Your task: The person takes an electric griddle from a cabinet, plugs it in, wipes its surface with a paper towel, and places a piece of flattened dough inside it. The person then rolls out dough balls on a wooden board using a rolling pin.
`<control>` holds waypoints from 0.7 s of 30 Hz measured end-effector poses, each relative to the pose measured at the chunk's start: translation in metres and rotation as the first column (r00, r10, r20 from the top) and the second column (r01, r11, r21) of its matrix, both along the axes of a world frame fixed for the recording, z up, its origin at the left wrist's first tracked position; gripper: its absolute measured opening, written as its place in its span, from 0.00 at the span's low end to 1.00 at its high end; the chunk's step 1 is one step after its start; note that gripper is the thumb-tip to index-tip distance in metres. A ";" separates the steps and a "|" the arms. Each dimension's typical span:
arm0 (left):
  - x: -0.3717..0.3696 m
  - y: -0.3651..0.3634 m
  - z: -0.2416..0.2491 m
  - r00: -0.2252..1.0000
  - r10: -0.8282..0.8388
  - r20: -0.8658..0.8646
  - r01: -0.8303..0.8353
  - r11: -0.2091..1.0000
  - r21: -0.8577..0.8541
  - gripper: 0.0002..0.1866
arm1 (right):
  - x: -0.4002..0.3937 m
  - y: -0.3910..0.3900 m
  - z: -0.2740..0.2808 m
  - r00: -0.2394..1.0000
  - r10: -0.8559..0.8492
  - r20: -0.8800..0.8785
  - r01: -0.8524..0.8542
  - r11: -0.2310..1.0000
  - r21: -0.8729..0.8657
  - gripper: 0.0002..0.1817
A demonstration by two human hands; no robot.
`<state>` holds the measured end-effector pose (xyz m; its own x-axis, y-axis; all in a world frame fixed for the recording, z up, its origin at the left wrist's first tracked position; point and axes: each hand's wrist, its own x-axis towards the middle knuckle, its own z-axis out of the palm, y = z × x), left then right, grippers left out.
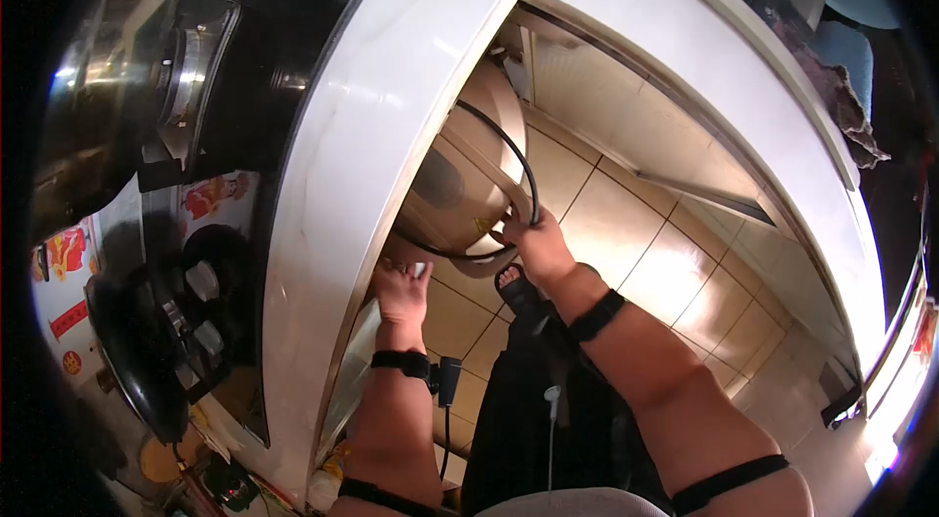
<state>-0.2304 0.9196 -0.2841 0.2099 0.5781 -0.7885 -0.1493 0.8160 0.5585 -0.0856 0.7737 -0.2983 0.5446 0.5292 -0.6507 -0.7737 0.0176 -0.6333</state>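
Note:
A rounded beige appliance, which looks like a rice cooker, is partly under the white counter's edge. It has a curved carrying handle, and a black power cord loops over it. My right hand is closed round the near end of the handle, beside the cord. At the cooker's lower left, my left hand has its fingers curled close to the counter's edge. Something small and white shows at its thumb; what it holds, if anything, I cannot make out. The cooker's far left side is hidden by the counter.
A white countertop bends round the corner. A black gas hob with pans lies at left. Tiled floor and my sandalled foot are below. A black plug with a cable hangs near my left wrist.

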 end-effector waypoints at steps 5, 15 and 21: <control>-0.027 -0.031 -0.001 0.985 -0.160 0.058 0.168 0.967 -0.190 0.41 | -0.015 -0.051 0.054 0.995 -0.091 -0.047 0.088 0.994 -0.058 0.19; -0.065 -0.088 0.043 0.863 -0.404 0.304 0.498 0.783 -0.372 0.46 | -0.075 -0.156 0.114 0.981 -0.181 0.068 0.190 0.968 -0.166 0.17; -0.106 -0.140 0.045 0.771 -0.453 0.448 0.634 0.612 -0.472 0.43 | -0.107 -0.192 0.215 0.980 -0.173 0.095 0.189 0.961 -0.203 0.31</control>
<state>-0.3362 0.7799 -0.2387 0.5757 -0.2523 -0.7778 0.3691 0.9290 -0.0281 -0.1922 0.5816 -0.0829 0.6704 0.2734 -0.6898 -0.7197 0.0133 -0.6942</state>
